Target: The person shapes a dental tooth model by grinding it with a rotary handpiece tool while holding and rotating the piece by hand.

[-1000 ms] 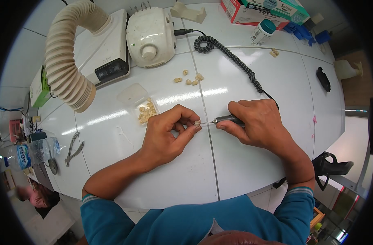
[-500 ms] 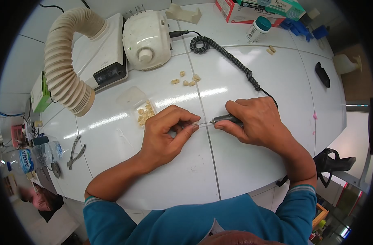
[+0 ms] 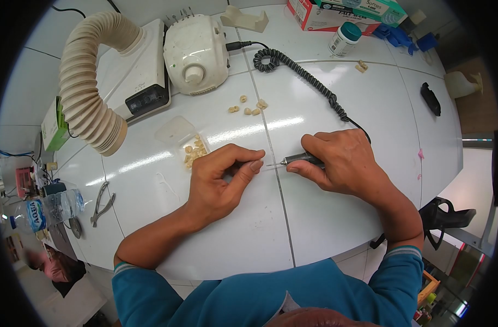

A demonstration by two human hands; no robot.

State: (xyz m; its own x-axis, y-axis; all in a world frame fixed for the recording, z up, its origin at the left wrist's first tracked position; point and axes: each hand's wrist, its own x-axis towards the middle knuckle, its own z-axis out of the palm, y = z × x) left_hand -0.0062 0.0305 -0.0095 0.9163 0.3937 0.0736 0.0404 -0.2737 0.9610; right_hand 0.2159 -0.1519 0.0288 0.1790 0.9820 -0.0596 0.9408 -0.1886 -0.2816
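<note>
My right hand [image 3: 339, 161] is closed around a dark rotary handpiece [image 3: 296, 158]. Its thin bur [image 3: 274, 164] points left, toward the fingertips of my other hand. My left hand [image 3: 219, 180] is closed in a pinch, thumb and forefinger curled together; whatever lies between them is hidden. A small gap separates the fingertips from the bur. Just behind my left hand stands a small clear plastic box [image 3: 182, 143] with several cream tooth-like pieces [image 3: 194, 152] in it. More such pieces [image 3: 248, 111] lie loose farther back on the white table [image 3: 227, 245].
A coiled black cord [image 3: 309, 73] runs from the white motor unit [image 3: 193, 54] to the handpiece. At left are a ribbed suction hose [image 3: 77, 82], metal pliers [image 3: 101, 206] and a water bottle [image 3: 47, 210]. A white jar [image 3: 344, 41] and boxes [image 3: 336, 19] stand back right.
My left hand has drawn slightly left, its fingertips moving away from the bur. The right hand and the handpiece stay where they were.
</note>
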